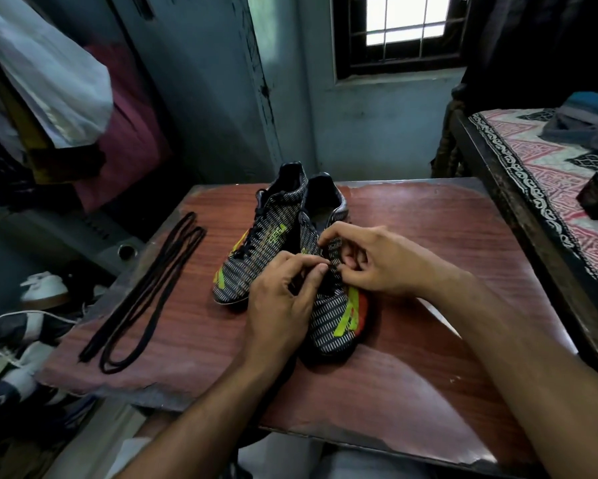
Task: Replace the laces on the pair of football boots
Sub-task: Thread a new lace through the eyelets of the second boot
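Both hands meet over the near boot [335, 323], which lies on the reddish wooden surface [411, 375] with its toe toward the person. The left hand [283, 299] pinches the black lace at the boot's eyelets between thumb and forefinger; the right hand [370, 261], just beside it, curls its fingers onto the same lacing. Just beyond the left hand lies the second boot [256, 250], touching the first. Well to the left of the left hand, loose black laces [145, 299] lie stretched out.
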### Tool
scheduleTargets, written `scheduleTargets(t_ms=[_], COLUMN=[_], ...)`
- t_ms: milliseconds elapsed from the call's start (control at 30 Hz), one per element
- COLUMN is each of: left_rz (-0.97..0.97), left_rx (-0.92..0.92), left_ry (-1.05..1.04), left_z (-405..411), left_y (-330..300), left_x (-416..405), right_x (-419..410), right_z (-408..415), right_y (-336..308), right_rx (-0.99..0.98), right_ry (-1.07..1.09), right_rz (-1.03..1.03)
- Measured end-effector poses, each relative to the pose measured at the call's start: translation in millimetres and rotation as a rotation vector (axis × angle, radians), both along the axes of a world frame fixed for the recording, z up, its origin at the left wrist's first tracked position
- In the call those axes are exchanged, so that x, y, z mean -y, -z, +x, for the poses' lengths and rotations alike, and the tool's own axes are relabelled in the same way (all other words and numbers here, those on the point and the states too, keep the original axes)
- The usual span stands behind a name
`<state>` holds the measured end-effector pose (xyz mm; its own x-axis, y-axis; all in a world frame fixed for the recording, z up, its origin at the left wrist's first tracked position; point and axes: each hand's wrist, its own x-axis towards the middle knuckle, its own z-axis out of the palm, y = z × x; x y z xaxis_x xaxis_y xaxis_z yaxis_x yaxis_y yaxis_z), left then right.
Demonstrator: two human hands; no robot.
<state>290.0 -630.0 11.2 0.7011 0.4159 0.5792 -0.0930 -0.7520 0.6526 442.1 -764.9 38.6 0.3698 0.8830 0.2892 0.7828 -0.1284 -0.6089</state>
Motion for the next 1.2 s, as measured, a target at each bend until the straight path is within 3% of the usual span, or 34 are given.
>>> scheduleTargets(t_ms=[200,533,667,800,1100,1200], left_rz=[-0.022,-0.247,-0.263,-0.144,-0.097,-0.122], left_rx=[-0.049,-0.279,-0.196,-0.172,-0.111,-0.091], left_ry=[-0.04,0.05,0.097,0.068,0.044,0.03], left_z=[3.9,23.3,18.8,16.5,14.1,14.9], left_y=[0.3,-4.6,1.5,3.9,3.3,4.7], left_x=[0.6,-8.3,-7.5,-6.8,-5.8,-6.1], right_x=[4.9,10.0,10.9,10.2,11.2,10.4], right_z=[0.4,8.9,9.6,8.2,5.8,7.1], right_y=[-7.8,-8.1,-8.8,-9.9,-11.0,-11.2], right_rx=[0.043,0.01,0.011,0.0,-0.222,-0.153], right_ry=[0.034,-0.013,-0.013,-0.011,0.003,0.026], right_rz=[-0.013,0.026,0.022,0.024,0.09,0.062])
